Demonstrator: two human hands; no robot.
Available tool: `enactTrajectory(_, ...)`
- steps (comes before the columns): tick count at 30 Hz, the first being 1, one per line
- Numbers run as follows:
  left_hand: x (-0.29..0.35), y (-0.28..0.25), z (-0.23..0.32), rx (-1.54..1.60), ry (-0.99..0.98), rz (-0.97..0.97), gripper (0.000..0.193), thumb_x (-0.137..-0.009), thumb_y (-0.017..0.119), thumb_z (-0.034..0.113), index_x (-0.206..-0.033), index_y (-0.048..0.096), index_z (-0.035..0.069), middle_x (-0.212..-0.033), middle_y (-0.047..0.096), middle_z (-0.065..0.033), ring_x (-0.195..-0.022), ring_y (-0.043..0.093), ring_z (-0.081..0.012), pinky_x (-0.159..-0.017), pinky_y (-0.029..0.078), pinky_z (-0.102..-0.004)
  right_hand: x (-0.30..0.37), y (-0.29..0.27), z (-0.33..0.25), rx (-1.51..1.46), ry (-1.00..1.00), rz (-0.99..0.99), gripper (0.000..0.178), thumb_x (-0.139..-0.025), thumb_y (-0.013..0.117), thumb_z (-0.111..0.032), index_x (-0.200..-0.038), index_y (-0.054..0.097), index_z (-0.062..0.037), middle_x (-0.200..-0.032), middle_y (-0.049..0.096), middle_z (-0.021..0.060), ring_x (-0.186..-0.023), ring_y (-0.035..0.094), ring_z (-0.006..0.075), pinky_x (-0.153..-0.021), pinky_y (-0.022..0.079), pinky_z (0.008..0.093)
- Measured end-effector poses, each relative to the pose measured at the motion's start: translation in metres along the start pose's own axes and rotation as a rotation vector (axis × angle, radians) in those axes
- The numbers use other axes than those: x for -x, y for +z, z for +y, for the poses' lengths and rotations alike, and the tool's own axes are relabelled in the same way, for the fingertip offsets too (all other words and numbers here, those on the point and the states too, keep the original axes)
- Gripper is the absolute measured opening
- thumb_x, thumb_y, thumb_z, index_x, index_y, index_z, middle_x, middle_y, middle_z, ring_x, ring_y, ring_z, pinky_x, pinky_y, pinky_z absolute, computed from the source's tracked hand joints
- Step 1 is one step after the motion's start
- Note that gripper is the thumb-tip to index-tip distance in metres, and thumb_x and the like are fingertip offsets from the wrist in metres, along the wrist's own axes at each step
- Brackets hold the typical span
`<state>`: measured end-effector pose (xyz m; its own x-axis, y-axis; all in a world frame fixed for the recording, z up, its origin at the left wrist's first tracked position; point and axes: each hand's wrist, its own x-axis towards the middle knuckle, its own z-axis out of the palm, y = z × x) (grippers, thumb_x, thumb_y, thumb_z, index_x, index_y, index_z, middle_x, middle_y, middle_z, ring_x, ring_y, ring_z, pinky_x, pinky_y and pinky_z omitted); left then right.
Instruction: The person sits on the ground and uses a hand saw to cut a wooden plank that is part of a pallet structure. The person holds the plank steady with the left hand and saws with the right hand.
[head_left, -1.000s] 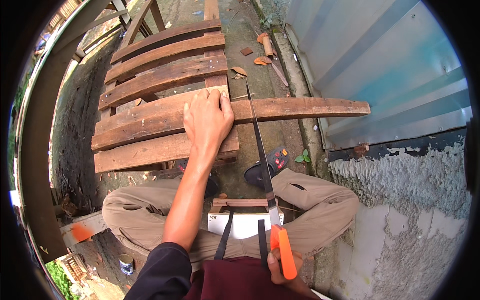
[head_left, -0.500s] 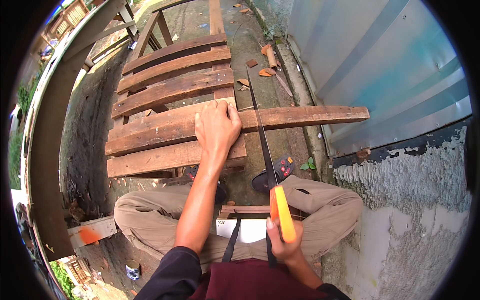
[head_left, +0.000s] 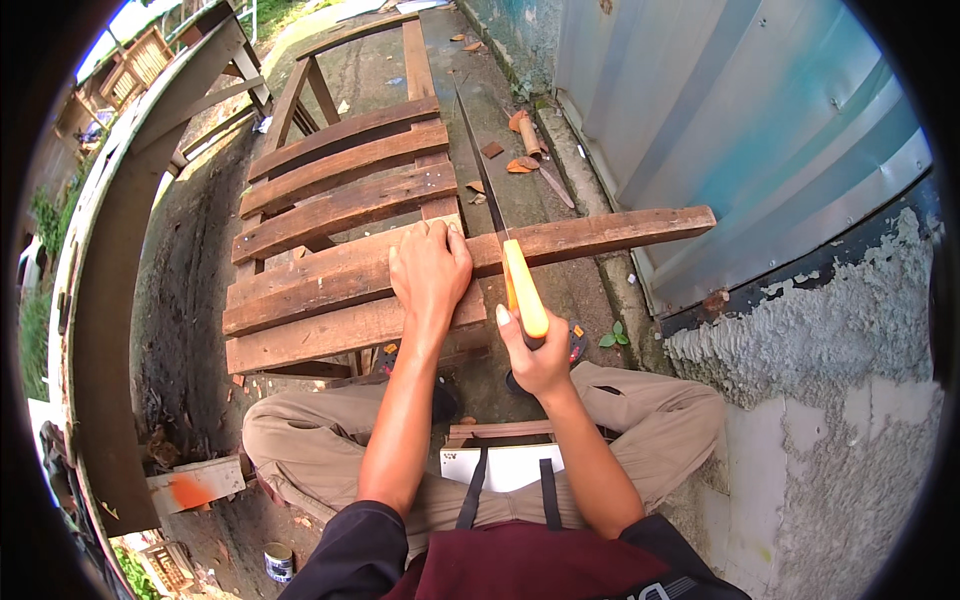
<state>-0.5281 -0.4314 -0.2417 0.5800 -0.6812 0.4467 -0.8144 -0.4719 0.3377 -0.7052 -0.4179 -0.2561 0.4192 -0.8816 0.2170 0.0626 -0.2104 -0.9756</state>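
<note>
Daylight, bright and diffuse: falling from above, whitening toward the upper left; pale sheen: spreading over the corrugated metal sheet (head_left: 740, 130); saw handle (head_left: 525, 292): catching a yellow highlight; wooden slats (head_left: 340, 212): showing crisply, shading the ground beneath; fisheye rim: bowing the brown board (head_left: 105, 320), darkening to black corners

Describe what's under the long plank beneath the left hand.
Ground and a low curb show either side of the overhanging right part of the plank. Its left part lies over the slatted frame; the surface directly beneath it is covered from view.
</note>
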Motion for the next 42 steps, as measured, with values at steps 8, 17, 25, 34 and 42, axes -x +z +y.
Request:
enactTrajectory(8,-0.003,0.001,0.001,0.021,-0.012,-0.022,0.027,-0.093,0.058,0.024,-0.087,0.072,0.002,-0.096,0.071,-0.0188,-0.095,0.067,-0.0372,-0.088,0.048,-0.05,0.119,-0.038,0.057,-0.086,-0.315,-0.006,0.024,-0.092,0.064,-0.009,-0.071,0.053,-0.0016,-0.061,0.056,0.0094,-0.05,0.057,0.0224,-0.051,0.046,0.0343)
enactTrajectory(17,-0.008,-0.002,0.002,0.056,-0.006,0.009,0.027,-0.091,0.061,0.024,-0.088,0.073,0.001,-0.094,0.072,-0.0169,-0.094,0.067,-0.0386,-0.087,0.05,-0.0503,0.173,-0.088,0.039,-0.097,-0.207,0.093,0.041,-0.094,0.069,-0.026,-0.066,0.049,-0.0044,-0.059,0.054,0.005,-0.053,0.054,0.0167,-0.057,0.049,0.0317)
enactTrajectory(25,-0.037,-0.008,0.009,0.039,-0.186,-0.226,0.037,-0.092,0.062,0.031,-0.079,0.075,0.0,-0.094,0.071,-0.0167,-0.1,0.064,-0.0381,-0.089,0.05,-0.0486,0.128,-0.086,0.039,-0.165,-0.242,0.098,0.033,-0.093,0.066,-0.019,-0.07,0.053,-0.0006,-0.062,0.057,0.007,-0.055,0.058,0.0185,-0.058,0.051,0.0328)
enactTrajectory(34,-0.061,0.016,-0.007,0.028,0.031,-0.062,0.038,-0.095,0.06,0.035,-0.093,0.077,0.001,-0.104,0.071,-0.0167,-0.106,0.06,-0.0358,-0.091,0.044,-0.0498,0.139,-0.074,0.046,-0.17,-0.167,0.098,0.022,-0.087,0.061,-0.003,-0.068,0.051,-0.0013,-0.061,0.057,0.0062,-0.056,0.057,0.0179,-0.068,0.055,0.0346)
enactTrajectory(42,-0.077,0.015,-0.006,0.014,-0.007,-0.249,0.048,-0.095,0.058,0.044,-0.098,0.076,0.0,-0.114,0.072,-0.0199,-0.115,0.062,-0.0389,-0.099,0.046,-0.0522,0.14,-0.076,0.059,-0.016,-0.124,0.092,0.018,-0.083,0.06,0.0,-0.066,0.053,0.0002,-0.061,0.059,0.009,-0.058,0.063,0.0215,-0.068,0.056,0.0364)
